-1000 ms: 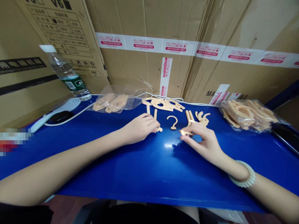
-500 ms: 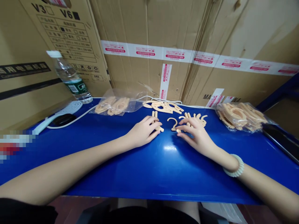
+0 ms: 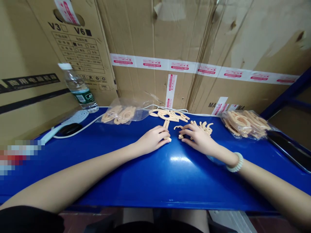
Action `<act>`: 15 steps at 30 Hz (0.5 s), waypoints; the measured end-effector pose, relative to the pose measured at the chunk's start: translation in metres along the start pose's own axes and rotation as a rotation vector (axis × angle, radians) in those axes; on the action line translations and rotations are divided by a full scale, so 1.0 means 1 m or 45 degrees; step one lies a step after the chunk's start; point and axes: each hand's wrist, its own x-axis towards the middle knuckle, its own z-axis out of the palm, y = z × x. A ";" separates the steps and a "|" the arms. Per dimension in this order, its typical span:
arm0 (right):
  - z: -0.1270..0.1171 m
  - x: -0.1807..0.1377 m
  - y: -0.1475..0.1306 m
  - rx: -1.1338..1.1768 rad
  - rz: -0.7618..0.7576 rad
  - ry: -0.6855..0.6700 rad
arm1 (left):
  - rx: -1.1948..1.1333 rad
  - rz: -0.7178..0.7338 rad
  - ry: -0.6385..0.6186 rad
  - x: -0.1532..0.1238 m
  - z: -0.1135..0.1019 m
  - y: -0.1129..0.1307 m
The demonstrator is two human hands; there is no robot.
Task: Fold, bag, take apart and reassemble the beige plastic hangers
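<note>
Loose beige plastic parts, which look like folding hanger pieces, lie on the blue tabletop (image 3: 145,181). My left hand (image 3: 152,140) is closed over a pair of slim hanger arms (image 3: 166,124). Their far ends stick out beyond my fingers, and one rounded end shows by my fingertips. My right hand (image 3: 198,138) has its fingers apart and bent, with the tips at a hanger hook (image 3: 178,127). That hook is partly hidden by the fingers. Several more hooks (image 3: 206,127) lie in a cluster just behind this hand.
Flat hanger parts (image 3: 167,115) lie at the back by a white cable. Bagged parts stand left (image 3: 119,115) and right (image 3: 245,123). A water bottle (image 3: 82,94), a light-blue handheld object (image 3: 70,119) and a black phone (image 3: 291,152) lie around. Cardboard boxes (image 3: 150,35) wall the back.
My right hand has moved left, so its fingers now cover part of the hook. My left hand still rests on the hanger arms. The view has tipped up slightly.
</note>
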 end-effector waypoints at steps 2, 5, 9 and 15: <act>-0.015 -0.007 0.013 0.047 0.014 0.009 | 0.004 -0.016 -0.003 0.001 0.002 -0.003; -0.037 -0.025 0.041 0.114 0.050 -0.013 | 0.010 -0.023 -0.008 0.000 0.005 -0.008; -0.048 -0.055 0.079 0.088 0.169 -0.107 | 0.023 -0.007 0.025 0.000 0.005 -0.007; -0.038 -0.065 0.096 0.085 0.193 -0.134 | -0.047 0.261 0.473 -0.001 -0.034 0.049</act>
